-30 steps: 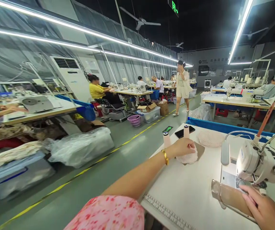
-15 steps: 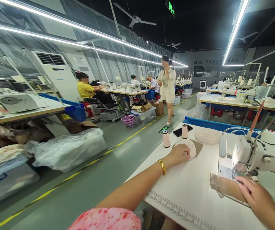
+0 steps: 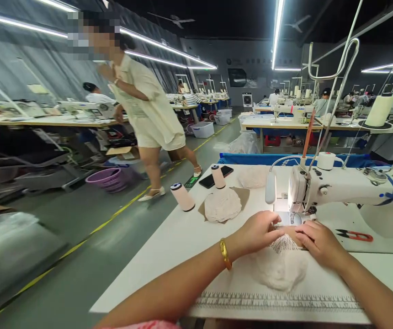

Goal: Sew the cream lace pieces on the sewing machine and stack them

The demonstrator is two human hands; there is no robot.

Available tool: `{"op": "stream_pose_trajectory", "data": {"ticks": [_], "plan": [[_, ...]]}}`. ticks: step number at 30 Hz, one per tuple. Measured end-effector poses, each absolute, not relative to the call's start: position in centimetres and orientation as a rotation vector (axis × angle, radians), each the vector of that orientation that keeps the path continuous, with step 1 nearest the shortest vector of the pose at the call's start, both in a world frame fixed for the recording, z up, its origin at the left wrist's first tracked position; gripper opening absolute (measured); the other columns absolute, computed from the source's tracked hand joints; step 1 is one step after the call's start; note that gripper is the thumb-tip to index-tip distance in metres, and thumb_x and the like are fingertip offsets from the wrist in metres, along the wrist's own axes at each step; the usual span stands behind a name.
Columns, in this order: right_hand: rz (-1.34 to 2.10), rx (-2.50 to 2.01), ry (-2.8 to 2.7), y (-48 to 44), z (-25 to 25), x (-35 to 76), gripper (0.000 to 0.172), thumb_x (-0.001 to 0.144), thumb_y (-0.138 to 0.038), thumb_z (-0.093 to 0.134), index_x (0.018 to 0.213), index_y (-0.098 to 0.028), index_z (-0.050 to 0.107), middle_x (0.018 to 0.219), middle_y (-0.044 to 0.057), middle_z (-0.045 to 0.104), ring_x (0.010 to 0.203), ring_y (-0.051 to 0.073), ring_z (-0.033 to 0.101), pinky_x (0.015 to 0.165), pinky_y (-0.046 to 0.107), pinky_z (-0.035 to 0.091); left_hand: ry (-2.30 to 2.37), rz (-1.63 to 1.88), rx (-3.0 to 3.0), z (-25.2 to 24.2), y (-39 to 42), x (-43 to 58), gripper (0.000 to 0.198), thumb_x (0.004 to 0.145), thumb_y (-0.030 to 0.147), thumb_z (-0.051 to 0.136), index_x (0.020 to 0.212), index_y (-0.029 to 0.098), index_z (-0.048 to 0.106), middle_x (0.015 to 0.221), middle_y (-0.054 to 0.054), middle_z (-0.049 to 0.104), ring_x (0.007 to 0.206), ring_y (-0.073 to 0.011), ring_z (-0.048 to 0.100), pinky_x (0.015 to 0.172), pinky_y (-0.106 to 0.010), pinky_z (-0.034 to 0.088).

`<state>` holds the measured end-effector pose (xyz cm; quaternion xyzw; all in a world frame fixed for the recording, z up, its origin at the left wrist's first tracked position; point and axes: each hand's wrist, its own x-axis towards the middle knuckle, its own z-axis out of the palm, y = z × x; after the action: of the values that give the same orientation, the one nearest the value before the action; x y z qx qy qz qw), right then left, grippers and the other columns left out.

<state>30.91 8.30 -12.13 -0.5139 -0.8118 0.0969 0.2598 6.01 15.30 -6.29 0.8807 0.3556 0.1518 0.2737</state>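
Note:
My left hand (image 3: 260, 233) pinches the top edge of a pale pink lace piece (image 3: 280, 269), just left of the sewing machine's needle area. The lace hangs toward me over the white table, slightly blurred. A brown fabric piece (image 3: 290, 230) lies partly under the lace, before the presser foot (image 3: 295, 217). With fingers curled and thumb against it, my right hand (image 3: 320, 242) grips the right side of this fabric. The white sewing machine (image 3: 299, 187) has its lamp lit. To the left, a round stack of lace pieces (image 3: 223, 204) rests on brown card.
Two pink thread spools (image 3: 183, 197) and a black phone (image 3: 216, 177) are at the table's left edge. Red-handled thread snips (image 3: 356, 235) lie right of my right hand. Printed ruler marks (image 3: 251, 301) run along the front edge. A person (image 3: 148, 105) walks in the aisle.
My left hand has moved right from the lace stack to the needle area, bringing a lace piece onto the brown fabric. My view has turned right; the walking person is closer.

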Motion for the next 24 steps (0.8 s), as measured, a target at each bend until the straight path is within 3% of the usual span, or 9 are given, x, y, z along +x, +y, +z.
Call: {"op": "stream_pose_trajectory", "data": {"ticks": [3, 5, 9, 12, 15, 19, 24], "plan": [[0.271, -1.333, -2.229, 8.1, -12.4, 30.5, 0.044, 0.114, -0.049, 0.036, 0.116, -0.023, 0.072, 0.089, 0.005, 0.067, 0.083, 0.022, 0.058, 0.076, 0.036, 0.047, 0.945, 0.367, 2.379, -7.9, 16.2, 7.1, 0.024, 0.079, 0.035, 0.079, 0.080, 0.020, 0.061, 0.085, -0.003, 0.062, 0.084, -0.0226, 0.058, 0.073, -0.030, 0.042], [0.298, -1.280, -2.223, 8.0, -12.6, 30.1, 0.041, 0.112, -0.052, 0.040, 0.124, -0.024, 0.068, 0.096, 0.007, 0.066, 0.087, 0.024, 0.058, 0.078, 0.037, 0.047, 0.913, 0.361, 2.388, -8.6, 16.1, 7.6, 0.024, 0.079, 0.030, 0.077, 0.073, 0.019, 0.057, 0.085, -0.002, 0.060, 0.085, -0.0214, 0.056, 0.076, -0.030, 0.042], [0.391, -1.225, -2.163, 7.8, -12.5, 29.2, 0.031, 0.110, -0.047, 0.047, 0.113, -0.023, 0.065, 0.100, 0.007, 0.067, 0.091, 0.024, 0.058, 0.082, 0.039, 0.049, 0.852, 0.465, 2.187, -9.0, 15.4, 7.7, 0.021, 0.090, 0.035, 0.065, 0.080, 0.021, 0.053, 0.085, 0.000, 0.060, 0.080, -0.0174, 0.054, 0.071, -0.027, 0.042], [0.507, -1.289, -2.025, 7.6, -11.9, 28.7, 0.024, 0.108, -0.038, 0.049, 0.094, -0.023, 0.060, 0.088, 0.003, 0.065, 0.083, 0.021, 0.058, 0.076, 0.034, 0.048, 0.859, 0.527, 1.934, -9.1, 15.0, 7.4, 0.024, 0.086, 0.039, 0.069, 0.084, 0.021, 0.053, 0.080, 0.003, 0.059, 0.074, -0.0162, 0.052, 0.063, -0.026, 0.040], [0.652, -1.337, -1.939, 7.3, -11.3, 28.6, 0.022, 0.104, -0.038, 0.055, 0.087, -0.023, 0.057, 0.082, -0.001, 0.061, 0.076, 0.018, 0.056, 0.068, 0.029, 0.043, 0.846, 0.503, 1.874, -9.1, 14.5, 7.2, 0.019, 0.083, 0.037, 0.071, 0.085, 0.021, 0.060, 0.081, 0.002, 0.063, 0.077, -0.0167, 0.054, 0.065, -0.025, 0.042], [0.648, -1.314, -1.905, 6.7, -11.0, 28.5, 0.018, 0.103, -0.039, 0.056, 0.092, -0.024, 0.058, 0.085, 0.000, 0.061, 0.079, 0.018, 0.056, 0.071, 0.030, 0.043, 0.817, 0.528, 1.956, -8.9, 13.8, 7.2, 0.029, 0.091, 0.041, 0.065, 0.073, 0.019, 0.061, 0.073, 0.002, 0.059, 0.072, -0.0160, 0.052, 0.065, -0.027, 0.040], [0.627, -1.294, -1.850, 6.3, -11.2, 28.4, 0.014, 0.103, -0.039, 0.058, 0.107, -0.026, 0.058, 0.093, 0.001, 0.062, 0.083, 0.019, 0.057, 0.071, 0.030, 0.046, 0.745, 0.627, 2.050, -9.0, 13.3, 7.2, 0.023, 0.097, 0.038, 0.061, 0.085, 0.022, 0.072, 0.081, -0.001, 0.066, 0.076, -0.0177, 0.057, 0.072, -0.029, 0.044]]}}
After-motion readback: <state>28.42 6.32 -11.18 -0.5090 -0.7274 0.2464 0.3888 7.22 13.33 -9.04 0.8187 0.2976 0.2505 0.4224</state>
